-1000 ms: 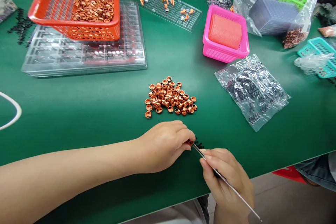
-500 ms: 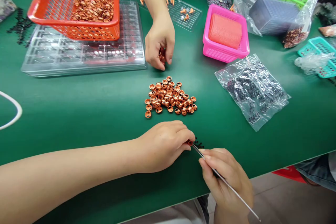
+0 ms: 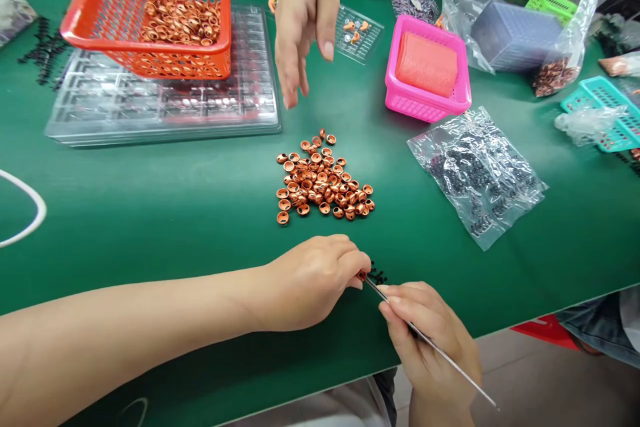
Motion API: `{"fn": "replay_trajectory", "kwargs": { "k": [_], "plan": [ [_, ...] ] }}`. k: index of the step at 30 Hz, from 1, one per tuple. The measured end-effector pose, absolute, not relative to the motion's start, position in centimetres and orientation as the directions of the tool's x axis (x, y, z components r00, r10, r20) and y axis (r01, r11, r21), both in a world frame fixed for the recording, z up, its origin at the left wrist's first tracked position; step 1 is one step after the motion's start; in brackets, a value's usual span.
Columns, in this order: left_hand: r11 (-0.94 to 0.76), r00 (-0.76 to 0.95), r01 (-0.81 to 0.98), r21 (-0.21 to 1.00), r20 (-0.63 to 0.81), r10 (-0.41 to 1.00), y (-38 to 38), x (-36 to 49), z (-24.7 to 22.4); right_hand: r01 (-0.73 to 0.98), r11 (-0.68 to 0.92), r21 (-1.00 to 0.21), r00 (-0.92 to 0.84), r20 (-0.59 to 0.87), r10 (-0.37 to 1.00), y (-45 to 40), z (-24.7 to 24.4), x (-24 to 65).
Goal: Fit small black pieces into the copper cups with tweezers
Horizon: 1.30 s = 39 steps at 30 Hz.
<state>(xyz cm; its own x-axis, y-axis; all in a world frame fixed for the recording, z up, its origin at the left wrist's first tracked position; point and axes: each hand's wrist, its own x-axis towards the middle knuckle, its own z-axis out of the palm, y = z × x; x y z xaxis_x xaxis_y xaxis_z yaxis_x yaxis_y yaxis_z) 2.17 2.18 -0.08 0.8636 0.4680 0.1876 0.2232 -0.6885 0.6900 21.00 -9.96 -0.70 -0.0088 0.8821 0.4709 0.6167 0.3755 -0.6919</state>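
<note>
Nearest the worktop's (image 3: 150,213) front edge, the right hand (image 3: 430,347) is closed in a pen grip on a thin, straight metal pick (image 3: 430,341), whose long axis runs from low on the right up and leftward, its tip meeting a small copper-coloured round cap (image 3: 361,274). The left hand (image 3: 310,283) is curled, pinching that cap between thumb and fingertip, so the cap sits at the left hand's fingertips and just up-left of the right hand; the left is the nearer. Touching them on the far side lies a small cluster of tiny black parts (image 3: 378,275). Further out, a loose heap of the same copper caps (image 3: 323,183) rests on the green worktop. To its right is a clear plastic bag of black parts (image 3: 477,177). Beyond, an orange perforated basket (image 3: 150,13) holding more caps stands on stacked clear trays (image 3: 160,103), and a pink basket (image 3: 427,70) holds a red pad. Another person's open hand (image 3: 303,20) hangs over the worktop beyond the heap.
</note>
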Motion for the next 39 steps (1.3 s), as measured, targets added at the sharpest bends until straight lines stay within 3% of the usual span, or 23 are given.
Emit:
{"fn": "replay_trajectory", "kwargs": {
  "k": [17,26,39],
  "plan": [
    [-0.587,0.838,0.162,0.793,0.203,0.506,2.28,2.44,0.16,0.666,0.406,-0.626,-0.038,0.515,0.857,-9.56,-0.26,21.07],
    [-0.523,0.818,0.168,0.836,0.178,0.548,2.66,2.30,0.09,0.597,0.330,-0.731,0.113,0.484,0.868,-9.89,-0.31,20.62],
    [-0.561,0.821,0.158,0.813,0.207,0.532,2.47,2.32,0.07,0.609,0.361,-0.706,0.023,0.471,0.882,-9.82,-0.42,20.90]
  ]
}}
